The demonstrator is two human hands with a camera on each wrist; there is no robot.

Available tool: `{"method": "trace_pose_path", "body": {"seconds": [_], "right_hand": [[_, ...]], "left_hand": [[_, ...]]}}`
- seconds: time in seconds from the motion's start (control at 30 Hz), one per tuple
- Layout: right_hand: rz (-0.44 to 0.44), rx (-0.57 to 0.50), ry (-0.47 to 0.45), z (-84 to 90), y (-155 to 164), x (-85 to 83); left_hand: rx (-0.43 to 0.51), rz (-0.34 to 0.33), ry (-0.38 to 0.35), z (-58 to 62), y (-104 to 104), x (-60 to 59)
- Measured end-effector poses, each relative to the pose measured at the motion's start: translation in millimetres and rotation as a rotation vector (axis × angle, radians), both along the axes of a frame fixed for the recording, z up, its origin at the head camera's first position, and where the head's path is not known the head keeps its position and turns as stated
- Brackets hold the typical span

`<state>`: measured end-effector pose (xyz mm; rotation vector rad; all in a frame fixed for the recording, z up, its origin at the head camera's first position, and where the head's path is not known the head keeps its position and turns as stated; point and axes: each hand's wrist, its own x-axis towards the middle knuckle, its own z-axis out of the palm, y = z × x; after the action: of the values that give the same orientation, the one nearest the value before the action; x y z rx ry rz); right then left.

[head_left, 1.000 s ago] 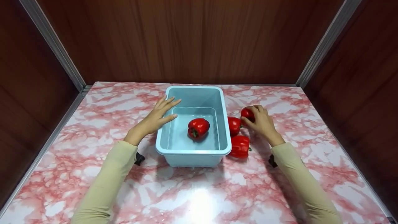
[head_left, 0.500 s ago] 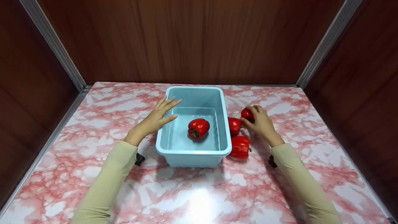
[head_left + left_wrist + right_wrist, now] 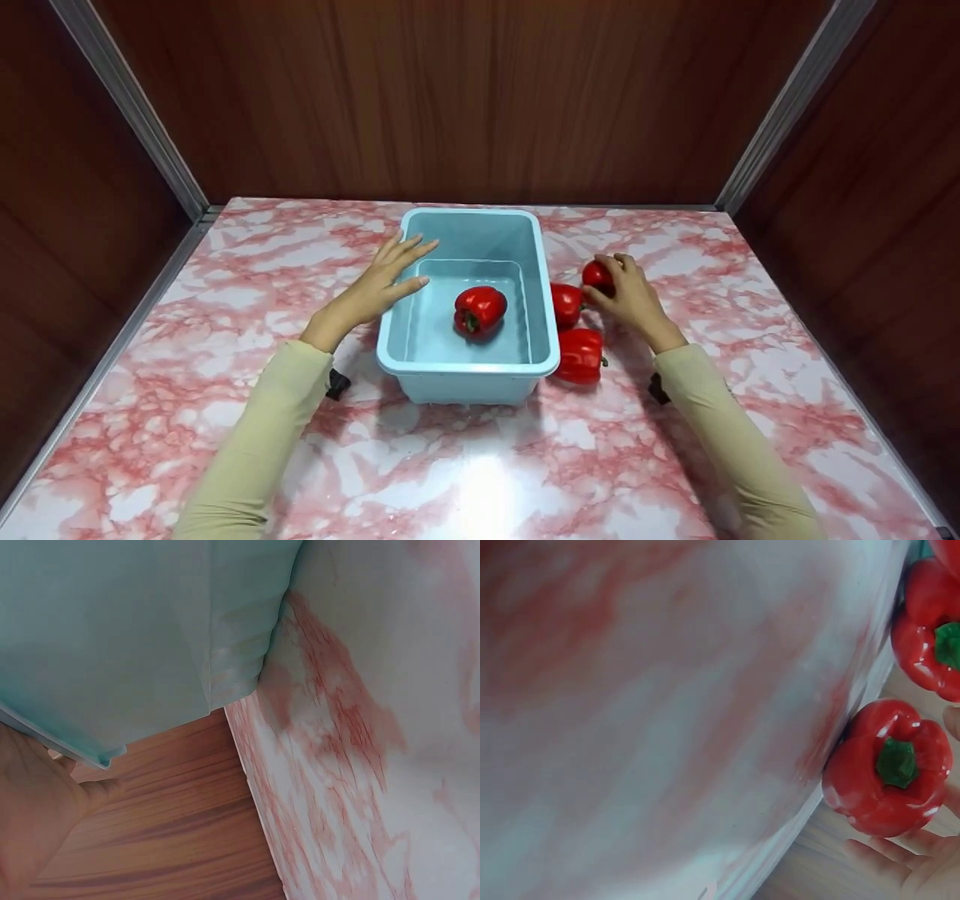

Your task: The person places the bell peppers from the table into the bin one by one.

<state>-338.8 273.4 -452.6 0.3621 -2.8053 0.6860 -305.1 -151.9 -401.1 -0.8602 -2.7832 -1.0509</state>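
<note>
Nothing moved: right hand [image 3: 634, 298] still grasps far pepper [image 3: 598, 274], frame centre-right; left hand [image 3: 373, 289] flat, fingers straight on tub [image 3: 469, 368] rim.

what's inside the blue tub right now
One red pepper lies on the floor of the light blue tub, stem toward the camera. The floor directly beneath the pepper is covered; nothing else shows inside.
</note>
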Motion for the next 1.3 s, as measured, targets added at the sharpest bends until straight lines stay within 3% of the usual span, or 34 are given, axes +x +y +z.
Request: {"method": "trace_pose_path", "body": {"seconds": [0.3,0.97,1.3], "right_hand": [[0.019,-0.010,-0.012,1.2,-1.5,-0.8],[0.008,0.017,-0.111,1.9,-3.8,-5.5],[0.024,0.043,-0.058,1.7,-3.5,-6.7]], "left_hand": [[0.018,-0.029,0.023,0.0,-0.5,-0.9],[-0.012,-0.005,0.007,0.0,-0.3,-0.2],[-0.002,-0.026,0.024,-0.7,-0.4,-0.9]]}}
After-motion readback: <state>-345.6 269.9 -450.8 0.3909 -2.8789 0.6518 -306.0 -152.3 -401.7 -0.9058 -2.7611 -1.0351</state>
